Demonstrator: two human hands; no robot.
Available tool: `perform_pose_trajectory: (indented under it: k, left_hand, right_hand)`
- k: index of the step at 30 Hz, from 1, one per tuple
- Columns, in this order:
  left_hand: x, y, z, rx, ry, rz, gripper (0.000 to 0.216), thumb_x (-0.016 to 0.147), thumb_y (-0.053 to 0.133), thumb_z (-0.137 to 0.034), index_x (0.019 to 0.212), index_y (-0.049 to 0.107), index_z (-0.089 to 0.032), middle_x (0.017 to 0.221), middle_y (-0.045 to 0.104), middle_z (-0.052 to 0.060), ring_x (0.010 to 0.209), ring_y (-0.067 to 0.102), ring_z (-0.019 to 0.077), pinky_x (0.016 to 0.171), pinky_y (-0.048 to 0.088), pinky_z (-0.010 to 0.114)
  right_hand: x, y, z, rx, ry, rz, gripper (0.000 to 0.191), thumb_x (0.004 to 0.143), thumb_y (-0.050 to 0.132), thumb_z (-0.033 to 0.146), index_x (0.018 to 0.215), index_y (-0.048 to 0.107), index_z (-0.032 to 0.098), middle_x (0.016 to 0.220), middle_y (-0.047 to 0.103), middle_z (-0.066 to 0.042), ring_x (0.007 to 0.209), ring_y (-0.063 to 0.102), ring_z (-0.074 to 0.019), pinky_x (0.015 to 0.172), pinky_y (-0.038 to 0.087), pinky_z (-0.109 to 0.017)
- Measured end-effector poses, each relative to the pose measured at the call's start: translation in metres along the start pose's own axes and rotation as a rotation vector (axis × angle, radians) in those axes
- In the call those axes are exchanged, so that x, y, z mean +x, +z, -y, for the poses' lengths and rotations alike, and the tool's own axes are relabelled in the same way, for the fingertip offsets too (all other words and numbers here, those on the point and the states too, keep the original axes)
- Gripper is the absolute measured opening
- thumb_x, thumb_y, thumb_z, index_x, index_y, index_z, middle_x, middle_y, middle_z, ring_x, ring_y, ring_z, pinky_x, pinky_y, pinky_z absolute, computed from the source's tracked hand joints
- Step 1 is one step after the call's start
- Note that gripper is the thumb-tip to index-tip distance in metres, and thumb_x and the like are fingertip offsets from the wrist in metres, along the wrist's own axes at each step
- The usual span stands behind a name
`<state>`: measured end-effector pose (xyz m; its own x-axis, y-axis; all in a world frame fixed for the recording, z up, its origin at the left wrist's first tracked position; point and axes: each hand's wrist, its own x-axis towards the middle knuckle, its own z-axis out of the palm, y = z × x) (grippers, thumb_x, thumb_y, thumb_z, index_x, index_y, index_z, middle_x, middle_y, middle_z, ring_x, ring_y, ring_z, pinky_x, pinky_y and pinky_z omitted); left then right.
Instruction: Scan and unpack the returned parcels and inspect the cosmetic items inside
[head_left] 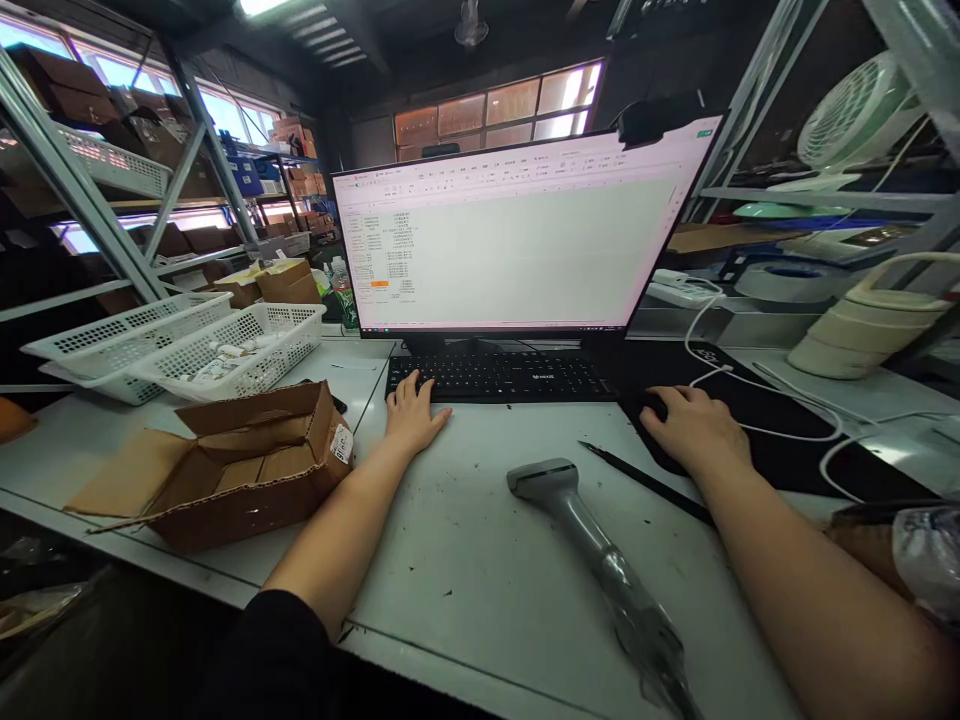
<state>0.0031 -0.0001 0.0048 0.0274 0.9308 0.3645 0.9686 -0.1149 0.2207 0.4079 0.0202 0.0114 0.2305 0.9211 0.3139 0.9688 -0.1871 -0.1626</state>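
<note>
In the head view, my only one, I see the left hand (410,415) palm down on the left end of the keyboard (495,378), fingers loosely spread, gripping nothing. The right hand (697,430) lies curled at the left part of the black mat (787,460), over a dark thing I take for a mouse; I cannot tell how firmly it holds. The keyboard sits on the desk (465,560), just near of the monitor (525,250).

The open cardboard box (247,520) is just beside the left forearm, so an outward elbow could shove it left. A brushed key might alter an entry. The scanner (600,550) lies between the arms, where a careless sweep could knock it. The white cable (795,438) could snag the right wrist.
</note>
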Motion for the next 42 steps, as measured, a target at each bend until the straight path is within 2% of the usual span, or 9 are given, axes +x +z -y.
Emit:
perform_pose_trajectory:
  k: [10,13,18,24,30,34,37,42]
  left_hand:
    - [-0.0001,0.0036,-0.0007,0.008,-0.032,-0.072,0.068,0.093,0.057,-0.050,0.152,0.041,-0.020,0.166,0.027,0.013,0.153,0.025,0.0322,0.124,0.023,0.050]
    - [0.0013,0.0055,0.0013,0.004,-0.043,-0.078,0.074,0.092,0.057,-0.049,0.155,0.035,-0.018,0.168,0.023,0.014,0.154,0.022,0.0326,0.125,0.022,0.050]
    - [0.0033,0.0053,0.0017,0.000,-0.072,-0.070,0.087,0.091,0.058,-0.053,0.160,0.022,-0.014,0.170,0.012,0.018,0.155,0.020,0.0367,0.122,0.028,0.050]
    - [0.0025,0.0025,-0.0026,0.017,-0.035,-0.025,0.083,0.084,0.062,-0.066,0.153,0.040,-0.025,0.171,0.008,0.013,0.151,0.024,0.0447,0.119,0.029,0.060]
    - [0.0040,0.0037,-0.0023,0.041,0.007,0.010,0.067,0.084,0.060,-0.069,0.141,0.056,-0.033,0.172,0.009,0.008,0.154,0.018,0.0436,0.116,0.028,0.067]
    - [0.0030,0.0059,-0.0032,0.066,0.017,-0.045,0.075,0.086,0.059,-0.068,0.147,0.048,-0.026,0.172,0.007,0.010,0.157,0.009,0.0381,0.121,0.020,0.065]
    - [0.0018,0.0064,-0.0039,0.081,0.028,-0.081,0.079,0.088,0.057,-0.064,0.153,0.039,-0.023,0.172,0.008,0.011,0.158,0.008,0.0342,0.124,0.017,0.062]
    - [0.0011,0.0046,-0.0043,0.063,0.033,-0.064,0.070,0.091,0.056,-0.058,0.151,0.043,-0.024,0.172,0.012,0.011,0.158,0.012,0.0330,0.123,0.021,0.059]
  right_hand:
    - [-0.0024,-0.0008,-0.0002,0.002,-0.022,-0.027,0.055,0.099,0.034,0.046,0.142,0.053,0.019,0.143,0.051,-0.019,0.119,0.052,-0.0371,0.094,0.046,-0.046]
    - [-0.0026,-0.0003,-0.0008,0.001,-0.028,-0.031,0.054,0.099,0.034,0.046,0.141,0.054,0.018,0.143,0.052,-0.020,0.118,0.053,-0.0370,0.094,0.046,-0.047]
    - [-0.0024,0.0003,-0.0011,0.004,-0.021,-0.037,0.054,0.098,0.035,0.045,0.141,0.055,0.020,0.144,0.051,-0.018,0.121,0.052,-0.0376,0.094,0.047,-0.048]
    - [-0.0017,0.0025,-0.0021,0.000,-0.018,-0.042,0.054,0.096,0.038,0.044,0.142,0.055,0.019,0.142,0.053,-0.017,0.119,0.053,-0.0383,0.093,0.049,-0.049]
    - [-0.0029,0.0036,-0.0021,-0.003,-0.027,-0.077,0.053,0.097,0.038,0.042,0.141,0.056,0.019,0.141,0.054,-0.017,0.118,0.054,-0.0373,0.093,0.049,-0.048]
    - [-0.0029,0.0036,-0.0021,-0.003,-0.026,-0.083,0.052,0.097,0.039,0.042,0.141,0.056,0.020,0.141,0.054,-0.016,0.117,0.055,-0.0366,0.093,0.050,-0.048]
    - [-0.0022,0.0040,-0.0026,0.000,-0.027,-0.086,0.051,0.098,0.038,0.041,0.140,0.056,0.020,0.142,0.053,-0.016,0.118,0.055,-0.0359,0.093,0.050,-0.048]
    - [-0.0003,0.0051,-0.0046,-0.002,-0.031,-0.093,0.052,0.099,0.036,0.043,0.140,0.057,0.018,0.142,0.052,-0.017,0.119,0.056,-0.0371,0.092,0.051,-0.049]
